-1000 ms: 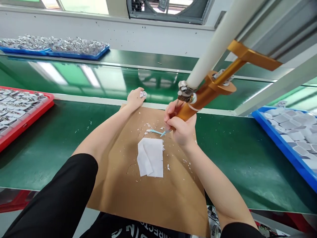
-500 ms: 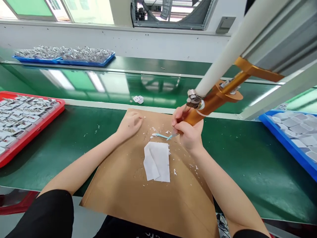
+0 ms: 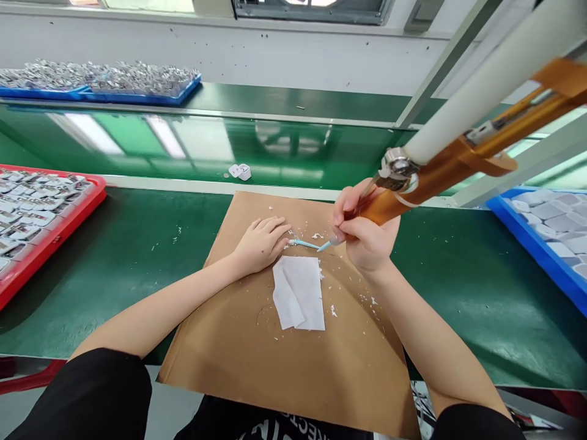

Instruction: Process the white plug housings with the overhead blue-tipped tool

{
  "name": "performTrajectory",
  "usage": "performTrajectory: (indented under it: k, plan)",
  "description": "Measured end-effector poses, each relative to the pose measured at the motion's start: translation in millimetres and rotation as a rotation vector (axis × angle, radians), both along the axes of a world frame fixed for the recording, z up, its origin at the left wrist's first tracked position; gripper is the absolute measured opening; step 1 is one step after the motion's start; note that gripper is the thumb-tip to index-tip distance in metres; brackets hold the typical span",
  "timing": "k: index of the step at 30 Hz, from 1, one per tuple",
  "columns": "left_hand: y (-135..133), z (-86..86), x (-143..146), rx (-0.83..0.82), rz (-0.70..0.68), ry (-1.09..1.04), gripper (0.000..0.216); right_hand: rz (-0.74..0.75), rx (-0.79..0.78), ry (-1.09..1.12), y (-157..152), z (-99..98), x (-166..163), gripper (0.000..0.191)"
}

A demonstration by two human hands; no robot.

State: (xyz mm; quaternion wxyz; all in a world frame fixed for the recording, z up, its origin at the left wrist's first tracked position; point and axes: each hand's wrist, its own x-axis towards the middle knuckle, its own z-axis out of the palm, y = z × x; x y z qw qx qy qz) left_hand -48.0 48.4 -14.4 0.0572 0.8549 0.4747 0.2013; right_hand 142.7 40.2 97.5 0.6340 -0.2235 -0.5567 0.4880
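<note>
Evidently, the right hand grips the orange dispenser low, fingers wrapped near its pale-blue nozzle, probably because that hold steers the tip best. Just left of the tip lies a blue strip; whether they touch, I cannot tell. The left hand rests palm-down on the cardboard, fingers loosely spread and apparently holding nothing, perhaps for steadiness. Nearer the body, between the hands, a white sheet lies partly folded, within easy reach. The cardboard likely keeps white scraps off the green bench.
</note>
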Motion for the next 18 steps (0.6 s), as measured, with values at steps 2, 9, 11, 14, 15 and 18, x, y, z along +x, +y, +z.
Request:
performTrajectory:
  k: [2, 9, 11, 14, 15, 18]
  plan:
    - [-0.2, 3.9, 0.3, -0.007, 0.004, 0.033, 0.033, 0.010, 0.005, 0.011, 0.1, 0.1, -1.1, 0.021]
    - [3.4, 6.3, -1.5, 0.018, 0.012, 0.060, 0.031, 0.000, -0.030, -0.003, -1.7, 0.1, -3.6, 0.018]
    - [3.5, 4.8, -3.2, 0.005, 0.010, 0.027, 0.032, -0.003, -0.027, -0.010, -1.8, 0.6, -3.7, 0.018]
    - [2.7, 3.9, -6.6, 0.047, -0.031, -0.070, 0.034, -0.015, -0.005, -0.017, -1.8, 1.2, -3.6, 0.018]
    - [2.4, 4.1, -7.7, 0.086, -0.063, -0.111, 0.034, -0.022, 0.002, -0.022, -1.7, 1.4, -3.5, 0.018]
    - [1.5, 5.5, -9.9, 0.203, -0.238, -0.188, 0.022, -0.041, 0.015, -0.036, -1.4, 1.4, -3.4, 0.017]
